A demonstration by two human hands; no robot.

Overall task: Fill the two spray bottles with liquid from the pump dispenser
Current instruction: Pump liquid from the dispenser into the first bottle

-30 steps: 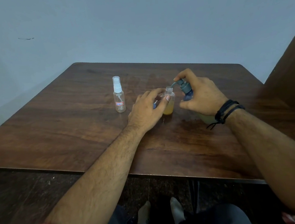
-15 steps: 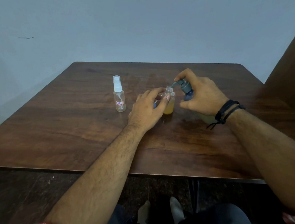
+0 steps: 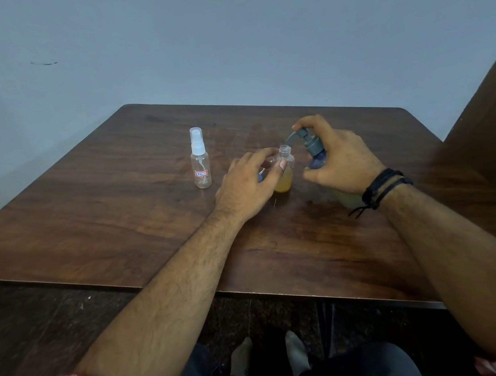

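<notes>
At frame centre, the open spray bottle [image 3: 284, 170] stood about half full of amber liquid, the left hand [image 3: 251, 184] pinching it. Beside it to the right, the right hand [image 3: 339, 160] gripped the pump dispenser [image 3: 312, 147], one finger on the head. That head had risen since a second earlier, nozzle over the mouth; another stroke seemed due. One capped spray bottle [image 3: 200, 162], apparently empty, waited left on the table [image 3: 94, 214]. Count: two bottles, one dispenser.

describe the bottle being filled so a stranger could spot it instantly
On the brown wooden table, look between the two hands. The open spray bottle stands there, held by the left hand. Unlike the capped, empty spray bottle farther left, it has no top and holds amber liquid.
</notes>
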